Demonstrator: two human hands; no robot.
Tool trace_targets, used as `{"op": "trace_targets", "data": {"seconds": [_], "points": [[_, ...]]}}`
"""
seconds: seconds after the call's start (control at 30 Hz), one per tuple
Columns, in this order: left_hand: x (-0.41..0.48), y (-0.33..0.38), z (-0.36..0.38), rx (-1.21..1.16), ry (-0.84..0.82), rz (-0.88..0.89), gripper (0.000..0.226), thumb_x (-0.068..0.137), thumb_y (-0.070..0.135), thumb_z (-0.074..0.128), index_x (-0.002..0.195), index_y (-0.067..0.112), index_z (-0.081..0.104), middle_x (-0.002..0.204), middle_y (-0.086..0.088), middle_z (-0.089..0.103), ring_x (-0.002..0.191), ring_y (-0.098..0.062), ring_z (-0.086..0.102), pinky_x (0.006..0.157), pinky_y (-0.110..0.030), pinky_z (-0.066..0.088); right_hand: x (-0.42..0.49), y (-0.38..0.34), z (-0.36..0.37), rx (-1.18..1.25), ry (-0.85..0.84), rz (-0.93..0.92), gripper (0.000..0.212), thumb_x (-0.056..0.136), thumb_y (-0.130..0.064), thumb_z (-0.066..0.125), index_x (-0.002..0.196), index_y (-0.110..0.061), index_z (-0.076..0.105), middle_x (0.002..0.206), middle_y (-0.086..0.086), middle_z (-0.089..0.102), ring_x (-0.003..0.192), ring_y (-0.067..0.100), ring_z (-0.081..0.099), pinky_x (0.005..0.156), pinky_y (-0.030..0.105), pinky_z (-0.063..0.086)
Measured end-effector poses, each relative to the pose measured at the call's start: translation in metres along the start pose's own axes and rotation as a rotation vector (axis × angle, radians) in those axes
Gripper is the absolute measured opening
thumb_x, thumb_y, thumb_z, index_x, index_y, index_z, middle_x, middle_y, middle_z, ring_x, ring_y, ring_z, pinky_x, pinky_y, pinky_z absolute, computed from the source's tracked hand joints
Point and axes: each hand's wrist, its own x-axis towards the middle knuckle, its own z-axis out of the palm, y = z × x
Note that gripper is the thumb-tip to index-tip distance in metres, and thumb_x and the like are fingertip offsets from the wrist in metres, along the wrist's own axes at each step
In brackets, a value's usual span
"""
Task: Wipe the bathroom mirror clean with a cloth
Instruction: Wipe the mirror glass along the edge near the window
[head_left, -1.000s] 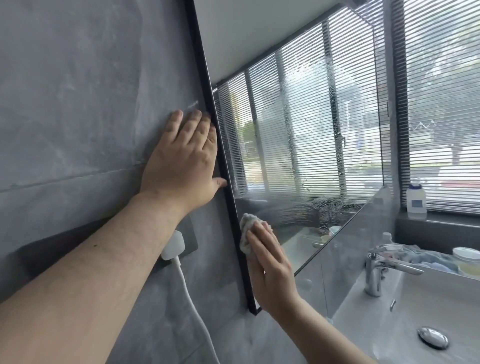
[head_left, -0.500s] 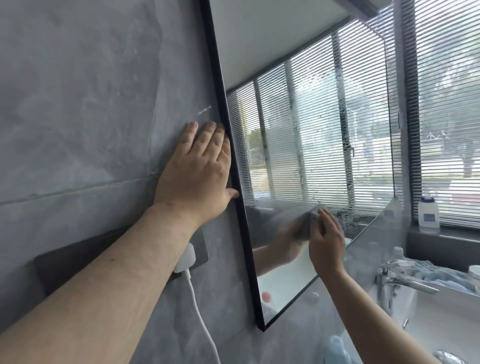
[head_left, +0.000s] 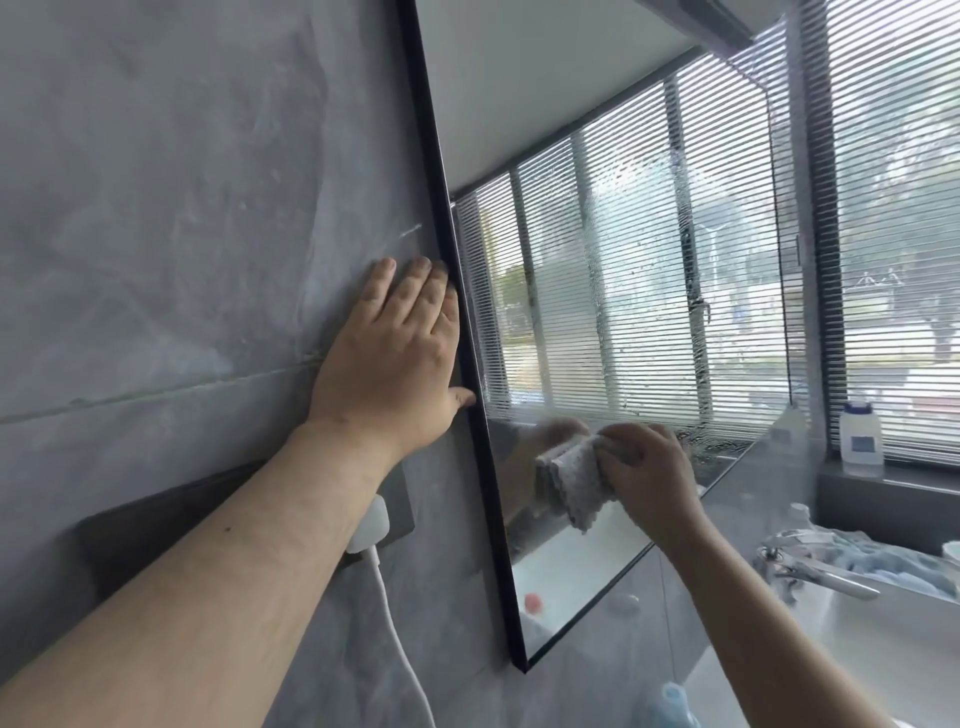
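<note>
Right hand (head_left: 649, 473) pinches the grey cloth (head_left: 574, 480) against the lower mirror (head_left: 649, 312), now swept back toward the frame from farther right half a second ago. Left hand (head_left: 395, 358), spread flat, braces on the wall (head_left: 182, 234). Droplets above suggest wiping is unfinished.

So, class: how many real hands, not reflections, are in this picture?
2. The left hand lies flat on the grey wall beside the mirror; the right hand presses the cloth against its glass.
</note>
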Motion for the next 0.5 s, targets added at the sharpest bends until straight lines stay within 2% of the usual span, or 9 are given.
{"op": "trace_targets", "data": {"seconds": [0.07,0.13,0.2,0.23,0.3,0.37,0.43,0.47,0.5], "points": [[0.0,0.0,0.0,0.0,0.002,-0.003,0.103,0.08,0.072,0.05,0.149,-0.001,0.028,0.159,-0.018,0.027,0.15,-0.031,0.018,0.122,-0.05,0.005,-0.004,-0.001,0.011,-0.117,0.196,0.023,0.032,0.08,-0.02,0.078,0.11,-0.02,0.07,0.109,0.007,0.057,0.11,0.031,0.048,0.099,0.038,0.035],[0.001,0.0,0.0,0.001,-0.002,-0.001,0.103,0.08,0.072,0.051,0.149,-0.002,0.03,0.158,-0.018,0.028,0.149,-0.032,0.019,0.122,-0.05,0.006,-0.009,-0.004,0.02,-0.104,0.321,0.029,0.029,0.082,-0.02,0.077,0.107,-0.014,0.065,0.11,0.011,0.055,0.112,0.032,0.045,0.096,0.035,0.032],[0.001,0.0,-0.001,0.002,0.0,-0.002,0.103,0.079,0.072,0.052,0.148,-0.002,0.031,0.158,-0.019,0.029,0.149,-0.032,0.02,0.122,-0.05,0.006,-0.012,-0.006,0.033,-0.026,0.302,0.061,0.012,0.09,-0.012,0.065,0.101,-0.01,0.066,0.108,0.011,0.057,0.109,0.033,0.048,0.089,0.031,0.032],[0.001,0.0,-0.001,0.001,0.002,-0.003,0.103,0.079,0.072,0.052,0.148,-0.002,0.032,0.157,-0.019,0.03,0.149,-0.032,0.021,0.122,-0.05,0.007,-0.014,-0.007,0.039,0.043,0.28,0.101,0.014,0.094,-0.012,0.058,0.104,-0.009,0.067,0.112,0.01,0.058,0.111,0.032,0.049,0.091,0.031,0.033],[0.001,0.0,-0.001,-0.005,0.003,-0.005,0.103,0.078,0.071,0.053,0.148,-0.002,0.032,0.157,-0.018,0.03,0.149,-0.031,0.021,0.122,-0.05,0.007,-0.019,-0.014,0.048,0.196,0.283,0.166,0.023,0.098,-0.015,0.051,0.115,-0.005,0.064,0.127,0.01,0.056,0.123,0.028,0.047,0.105,0.035,0.034],[0.001,0.001,-0.001,-0.007,0.0,-0.003,0.103,0.079,0.072,0.052,0.149,-0.001,0.03,0.158,-0.018,0.028,0.149,-0.031,0.019,0.122,-0.05,0.007,-0.021,-0.024,0.054,0.312,0.289,0.202,0.035,0.102,-0.017,0.044,0.133,-0.002,0.053,0.145,0.009,0.046,0.136,0.024,0.038,0.116,0.035,0.026],[0.001,0.001,0.0,-0.01,0.0,0.0,0.103,0.08,0.071,0.051,0.149,-0.002,0.029,0.159,-0.018,0.027,0.15,-0.031,0.018,0.122,-0.05,0.006,-0.019,-0.034,0.057,0.389,0.236,0.242,0.046,0.101,-0.018,0.038,0.143,-0.003,0.041,0.152,0.007,0.037,0.143,0.021,0.029,0.121,0.04,0.019],[0.001,0.001,0.0,-0.012,0.006,0.002,0.103,0.08,0.071,0.051,0.149,-0.002,0.029,0.159,-0.019,0.027,0.149,-0.032,0.019,0.122,-0.05,0.006,-0.011,-0.028,0.061,0.42,0.227,0.26,0.046,0.095,-0.022,0.038,0.139,-0.006,0.043,0.148,0.007,0.04,0.139,0.021,0.034,0.121,0.046,0.021],[0.001,0.001,0.0,-0.012,0.011,0.002,0.102,0.08,0.071,0.052,0.149,-0.002,0.031,0.158,-0.019,0.028,0.149,-0.032,0.02,0.122,-0.05,0.006,-0.004,-0.027,0.06,0.438,0.236,0.297,0.041,0.086,-0.028,0.037,0.122,-0.012,0.049,0.135,0.008,0.047,0.126,0.022,0.043,0.115,0.053,0.029]]}}
